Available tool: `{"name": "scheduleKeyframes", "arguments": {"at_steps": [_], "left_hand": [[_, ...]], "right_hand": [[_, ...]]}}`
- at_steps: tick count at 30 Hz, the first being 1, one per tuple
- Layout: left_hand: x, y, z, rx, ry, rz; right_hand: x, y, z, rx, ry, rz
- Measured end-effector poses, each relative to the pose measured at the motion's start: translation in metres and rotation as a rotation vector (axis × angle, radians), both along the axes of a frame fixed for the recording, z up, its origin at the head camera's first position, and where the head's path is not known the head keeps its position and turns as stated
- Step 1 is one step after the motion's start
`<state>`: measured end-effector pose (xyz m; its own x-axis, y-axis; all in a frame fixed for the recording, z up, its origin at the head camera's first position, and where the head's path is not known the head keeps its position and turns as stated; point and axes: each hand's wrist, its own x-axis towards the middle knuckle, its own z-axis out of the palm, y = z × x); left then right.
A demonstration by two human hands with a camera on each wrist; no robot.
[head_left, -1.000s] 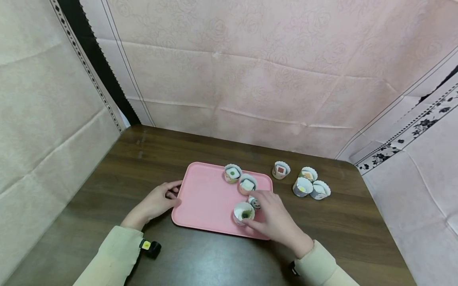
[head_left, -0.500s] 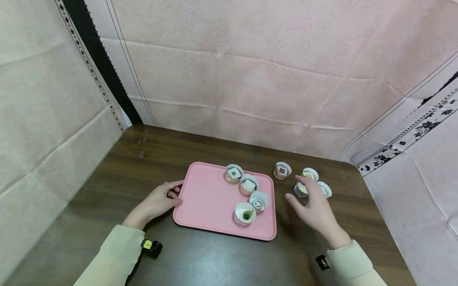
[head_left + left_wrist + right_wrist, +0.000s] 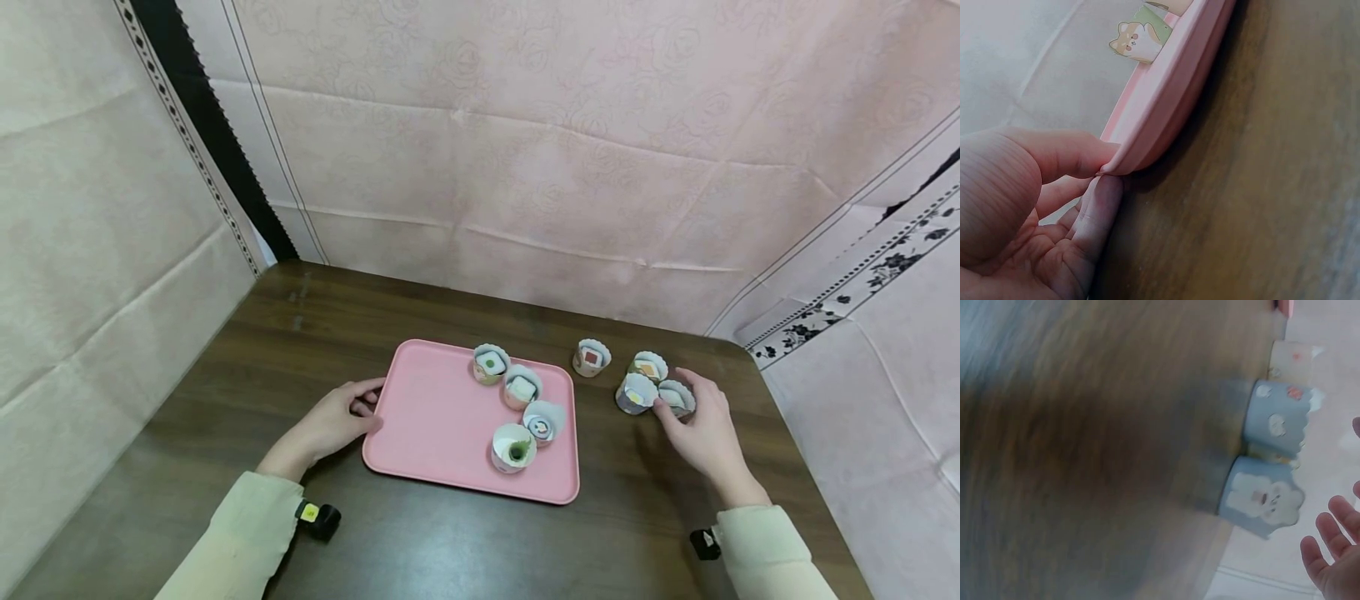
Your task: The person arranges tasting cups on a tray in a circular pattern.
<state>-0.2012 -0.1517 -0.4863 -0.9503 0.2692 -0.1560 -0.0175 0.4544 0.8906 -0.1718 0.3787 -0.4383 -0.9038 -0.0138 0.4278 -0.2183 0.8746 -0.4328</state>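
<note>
The work looks roughly halfway along: four scalloped paper cups stand upright on the pink tray (image 3: 435, 417) in the centre of the frame, and four more are on the wood-grain surface (image 3: 465, 550) to its right. On the tray, a cup with a green-dotted white piece (image 3: 485, 377) stands at the far edge, then a cup with a plain white piece (image 3: 512, 401), a cup with a round printed piece (image 3: 556, 414) and, lowest in the frame, a cup with a green piece (image 3: 502, 456). The tray's left side is bare.

Off the tray, a cup with a red piece (image 3: 582, 367) stands alone; right of it cluster a yellow-orange cup (image 3: 637, 358), a cup with a yellow piece (image 3: 627, 402) and a bear-print cup (image 3: 1263, 497).

The left hand (image 3: 330, 429) pinches the tray's left rim. The right hand (image 3: 705, 433) has its thumb and fingers apart about the bear-print cup; the right wrist view shows a gap there, so I cannot confirm contact. That cup and its three neighbours appear to be what is left.
</note>
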Motion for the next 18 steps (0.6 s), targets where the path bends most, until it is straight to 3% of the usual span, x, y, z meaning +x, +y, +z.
{"name": "scheduleKeyframes", "arguments": {"at_steps": [8, 18], "left_hand": [[0.002, 0.001, 0.001, 0.017, 0.001, -0.002], [0.002, 0.001, 0.002, 0.005, 0.004, -0.003]], "right_hand": [[-0.002, 0.014, -0.009, -0.016, -0.092, -0.058], [-0.010, 0.024, -0.013, -0.043, -0.276, -0.100]]}}
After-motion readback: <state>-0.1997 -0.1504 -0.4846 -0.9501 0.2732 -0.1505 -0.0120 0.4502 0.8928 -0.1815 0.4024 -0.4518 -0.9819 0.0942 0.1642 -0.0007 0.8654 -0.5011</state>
